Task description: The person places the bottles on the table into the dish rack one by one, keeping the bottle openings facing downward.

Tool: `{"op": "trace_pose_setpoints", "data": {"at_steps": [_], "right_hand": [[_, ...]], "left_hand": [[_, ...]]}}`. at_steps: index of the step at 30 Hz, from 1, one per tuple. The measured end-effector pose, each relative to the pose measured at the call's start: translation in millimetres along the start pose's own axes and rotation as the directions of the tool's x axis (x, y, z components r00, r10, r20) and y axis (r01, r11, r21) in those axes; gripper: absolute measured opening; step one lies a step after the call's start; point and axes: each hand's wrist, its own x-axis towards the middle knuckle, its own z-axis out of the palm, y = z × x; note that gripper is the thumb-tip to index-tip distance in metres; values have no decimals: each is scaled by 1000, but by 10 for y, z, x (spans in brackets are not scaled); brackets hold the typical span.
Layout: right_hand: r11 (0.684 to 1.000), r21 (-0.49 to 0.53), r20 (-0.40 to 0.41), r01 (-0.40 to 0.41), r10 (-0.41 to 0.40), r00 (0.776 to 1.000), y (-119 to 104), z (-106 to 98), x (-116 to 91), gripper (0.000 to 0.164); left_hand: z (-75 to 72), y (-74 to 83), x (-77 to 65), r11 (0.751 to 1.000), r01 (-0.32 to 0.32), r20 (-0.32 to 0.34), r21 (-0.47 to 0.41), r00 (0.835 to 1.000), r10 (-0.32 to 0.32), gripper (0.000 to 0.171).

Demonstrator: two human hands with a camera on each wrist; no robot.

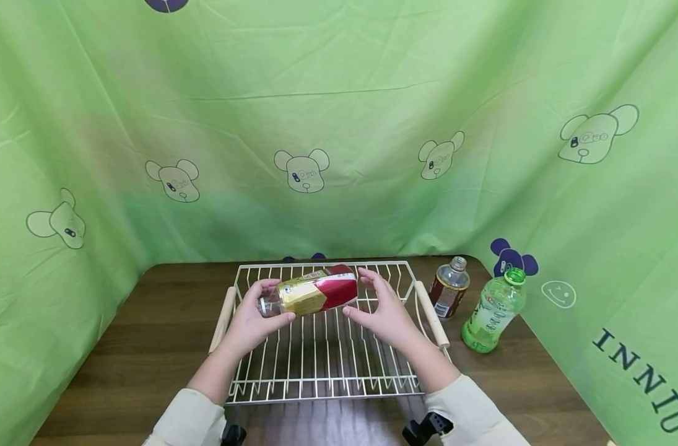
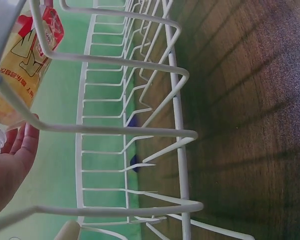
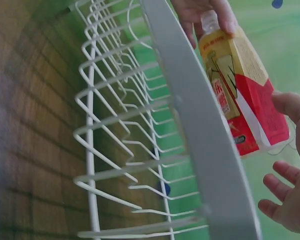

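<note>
A plastic bottle point(image 1: 316, 291) with a gold and red label lies sideways above a white wire rack point(image 1: 316, 391), its neck pointing left. My left hand point(image 1: 253, 319) grips it near the neck, thumb in front and fingers behind. At the bottle's base, my right hand point(image 1: 384, 310) is spread, thumb and fingers apart. In the right wrist view the right thumb point(image 3: 290, 105) is close to the base; whether it touches cannot be told. From the left wrist, rack wires partly cover the bottle point(image 2: 25, 65).
Right of the rack stand a clear bottle with a brown label point(image 1: 449, 291) and a green bottle point(image 1: 493, 313), both uncapped. Light wooden handles point(image 1: 431, 314) run along the rack's sides. A green printed curtain point(image 1: 339, 210) hangs behind the brown table point(image 1: 132, 353).
</note>
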Motion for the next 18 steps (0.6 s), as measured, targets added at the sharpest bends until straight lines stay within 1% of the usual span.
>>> {"op": "trace_pose_setpoints", "data": {"at_steps": [5, 8, 14, 18], "right_hand": [[998, 50, -8, -40, 40, 999, 1, 66, -51, 76], [997, 66, -3, -46, 46, 999, -1, 102, -76, 74], [996, 82, -5, -35, 35, 999, -9, 152, -72, 75], [992, 113, 0, -51, 51, 999, -32, 171, -45, 78]], "left_hand": [[6, 5, 0, 998, 7, -23, -56, 1000, -8, 66], [10, -7, 14, 996, 14, -37, -91, 999, -18, 66], [28, -8, 28, 995, 36, -71, -89, 997, -43, 65], [54, -11, 32, 995, 62, -77, -77, 995, -68, 62]]}}
